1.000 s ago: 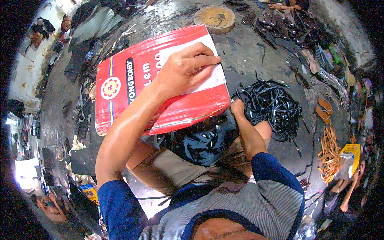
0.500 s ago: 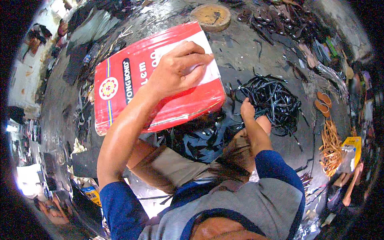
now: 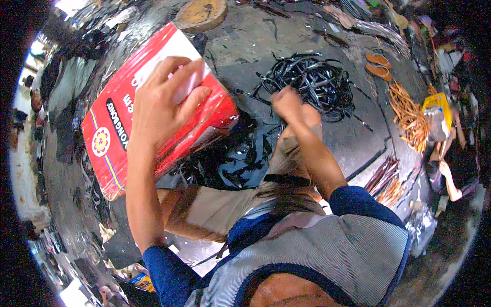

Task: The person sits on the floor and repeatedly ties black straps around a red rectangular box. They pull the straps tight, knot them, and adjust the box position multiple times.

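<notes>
My left hand (image 3: 166, 97) is over the upper side of a red and white box-shaped container (image 3: 169, 130), its thumb and fingers apart. Whether the fingertips press on the container is hard to make out. My right hand (image 3: 289, 106), a little blurred, has its fingers closed at the near left edge of a tangled heap of shiny black strips (image 3: 319, 84). A black strip (image 3: 254, 97) runs out from that fist to the left. Many short black pieces (image 3: 238, 161) lie on dark material between my legs, beside the container.
A round wooden block (image 3: 200, 14) lies beyond the container. To the right are orange-brown sandals (image 3: 378, 66), a bundle of tan strips (image 3: 407, 120), a yellow package (image 3: 438, 107) and dark red strips (image 3: 383, 176). Another person's arm (image 3: 450, 181) shows at the far right.
The view has swung, so the whole scene sits further left. My left thumb and fingers have spread from a pinch near the container's edge. My right hand stays by the black heap.
</notes>
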The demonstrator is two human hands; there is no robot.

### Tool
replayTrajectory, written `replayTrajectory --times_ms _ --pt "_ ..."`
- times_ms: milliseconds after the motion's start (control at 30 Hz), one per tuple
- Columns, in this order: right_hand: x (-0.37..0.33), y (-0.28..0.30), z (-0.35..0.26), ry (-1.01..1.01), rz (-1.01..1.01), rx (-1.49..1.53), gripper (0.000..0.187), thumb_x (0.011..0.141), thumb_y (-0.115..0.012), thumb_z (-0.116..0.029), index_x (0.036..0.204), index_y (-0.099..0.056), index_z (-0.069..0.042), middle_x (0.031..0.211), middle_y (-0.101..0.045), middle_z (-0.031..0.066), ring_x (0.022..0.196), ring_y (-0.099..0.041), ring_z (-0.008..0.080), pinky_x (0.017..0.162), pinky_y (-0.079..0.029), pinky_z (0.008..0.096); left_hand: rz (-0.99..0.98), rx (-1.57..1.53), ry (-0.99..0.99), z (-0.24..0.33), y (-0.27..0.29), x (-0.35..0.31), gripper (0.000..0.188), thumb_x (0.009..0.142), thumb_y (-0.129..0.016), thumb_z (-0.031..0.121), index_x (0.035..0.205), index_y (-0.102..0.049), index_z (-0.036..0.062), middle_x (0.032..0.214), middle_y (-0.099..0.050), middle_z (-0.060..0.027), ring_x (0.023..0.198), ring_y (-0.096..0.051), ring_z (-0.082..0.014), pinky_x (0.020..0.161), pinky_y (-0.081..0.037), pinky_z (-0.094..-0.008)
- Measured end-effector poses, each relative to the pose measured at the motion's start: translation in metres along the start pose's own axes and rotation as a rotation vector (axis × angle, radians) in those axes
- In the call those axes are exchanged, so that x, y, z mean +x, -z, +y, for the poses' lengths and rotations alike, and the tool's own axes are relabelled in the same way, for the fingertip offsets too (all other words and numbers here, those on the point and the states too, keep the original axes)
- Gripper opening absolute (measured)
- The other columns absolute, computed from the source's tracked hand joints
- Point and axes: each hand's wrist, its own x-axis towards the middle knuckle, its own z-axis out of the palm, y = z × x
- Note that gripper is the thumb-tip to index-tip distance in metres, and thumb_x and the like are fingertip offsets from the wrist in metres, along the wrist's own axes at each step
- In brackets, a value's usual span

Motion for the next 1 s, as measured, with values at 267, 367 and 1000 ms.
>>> replayTrajectory --times_ms 267,367,1000 --pt "-0.15 -0.139 0.059 0.933 -1.212 -0.298 0.035 0.083 -0.069 -0.04 0.091 -0.072 -0.006 0.089 -0.071 0.0174 0.086 -0.07 0.0373 0.073 -0.055 0.0497 -0.201 -0.403 -0.006 0.085 -0.037 -0.088 0.042 0.079 -0.081 0.02 0.116 -0.07 0.004 0.109 -0.068 -0.0119 0.095 -0.068 -0.0295 0.08 -0.057 -0.0389" --pt "-0.158 -0.074 -0.008 1.063 -1.296 -0.161 0.029 0.08 -0.07 -0.035 0.09 -0.074 -0.008 0.086 -0.072 0.0157 0.083 -0.07 0.0378 0.071 -0.056 0.0495 -0.286 -0.442 0.228 0.089 -0.068 -0.128 0.053 0.079 -0.082 0.022 0.127 -0.066 0.0034 0.12 -0.066 -0.0143 0.108 -0.065 -0.032 0.089 -0.055 -0.0393" --pt "-0.096 0.239 -0.198 1.063 -0.969 0.417 0.016 0.086 -0.076 -0.014 0.095 -0.073 0.0 0.087 -0.068 0.0092 0.082 -0.066 0.0201 0.072 -0.05 0.0337 -0.209 -0.311 0.412 0.084 0.022 -0.117 0.081 0.067 -0.092 0.022 0.14 -0.057 0.0079 0.135 -0.06 -0.0159 0.122 -0.06 -0.0296 0.103 -0.047 -0.0396"
